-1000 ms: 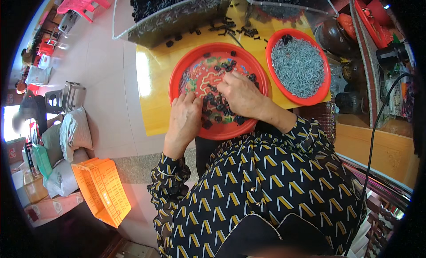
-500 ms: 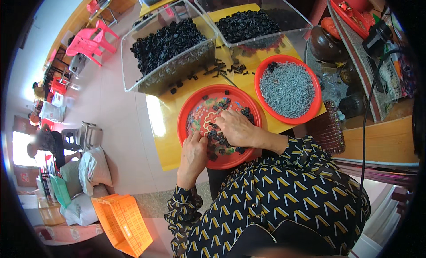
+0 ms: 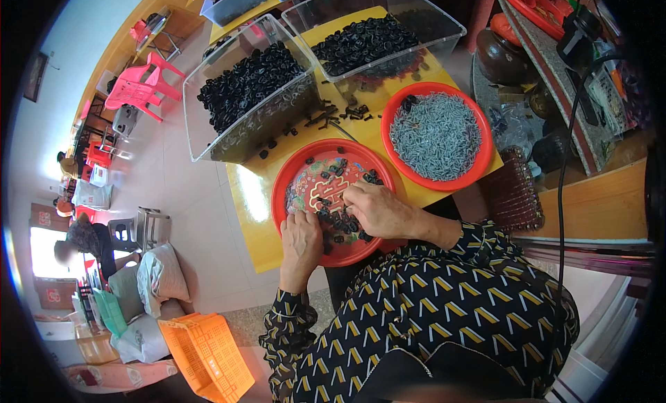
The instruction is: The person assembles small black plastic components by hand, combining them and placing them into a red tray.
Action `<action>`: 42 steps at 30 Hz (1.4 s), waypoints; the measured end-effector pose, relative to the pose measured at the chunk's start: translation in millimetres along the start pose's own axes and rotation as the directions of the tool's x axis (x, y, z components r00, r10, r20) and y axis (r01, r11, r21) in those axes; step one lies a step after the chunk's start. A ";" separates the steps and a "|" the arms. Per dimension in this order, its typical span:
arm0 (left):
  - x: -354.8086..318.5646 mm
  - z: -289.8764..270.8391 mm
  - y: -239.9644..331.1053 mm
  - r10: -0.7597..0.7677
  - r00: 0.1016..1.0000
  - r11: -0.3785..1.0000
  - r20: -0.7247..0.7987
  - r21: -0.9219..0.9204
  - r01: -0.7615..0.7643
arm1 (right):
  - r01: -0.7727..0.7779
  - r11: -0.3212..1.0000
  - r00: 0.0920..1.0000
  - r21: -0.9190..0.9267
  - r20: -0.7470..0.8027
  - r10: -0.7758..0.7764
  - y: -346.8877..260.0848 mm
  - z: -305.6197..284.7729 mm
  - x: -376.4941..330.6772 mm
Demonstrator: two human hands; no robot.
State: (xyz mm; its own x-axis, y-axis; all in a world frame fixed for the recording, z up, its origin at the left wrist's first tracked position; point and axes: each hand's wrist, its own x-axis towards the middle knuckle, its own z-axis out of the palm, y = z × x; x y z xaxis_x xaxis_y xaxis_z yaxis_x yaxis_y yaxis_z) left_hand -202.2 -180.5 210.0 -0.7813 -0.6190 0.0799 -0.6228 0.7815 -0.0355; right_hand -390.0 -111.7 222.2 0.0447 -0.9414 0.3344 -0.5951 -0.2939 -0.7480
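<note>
A round red tray (image 3: 279,174) with a printed floor holds loose small black plastic pieces (image 3: 341,224), clustered mostly at its right and lower parts. My left hand (image 3: 302,238) rests over the tray's left rim with its fingers curled down and closed; whatever they hold is hidden. Over the right half of the tray, my right hand (image 3: 380,210) has its fingers bent and pressed together, close above the black pieces. Its fingertips point left, and I cannot make out what is between them.
Right of the tray stands a red basin (image 3: 488,136) of silvery screws (image 3: 436,138). Behind are two clear bins (image 3: 243,129) (image 3: 409,59) of black pieces, on a yellow table (image 3: 253,247). More black bits (image 3: 357,112) lie between. An orange crate (image 3: 208,358) stands lower left.
The whole view has shifted slightly. My right hand has drawn to the right over the tray, away from my left hand, which stays at the left rim.
</note>
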 end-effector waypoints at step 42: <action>-10.0 2.5 41.3 -0.489 0.809 -0.764 0.326 -0.607 -0.218 | -0.573 0.389 0.801 0.722 0.392 0.453 -11.8 8.9 6.5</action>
State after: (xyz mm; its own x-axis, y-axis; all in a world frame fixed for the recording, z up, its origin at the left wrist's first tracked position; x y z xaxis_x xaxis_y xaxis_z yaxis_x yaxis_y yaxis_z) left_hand -220.2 -142.2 205.2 -0.3404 -0.9084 -0.2428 0.6709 -0.4156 0.6142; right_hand -375.5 -115.8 228.1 0.0806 -0.9521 -0.2951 0.3218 0.3050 -0.8963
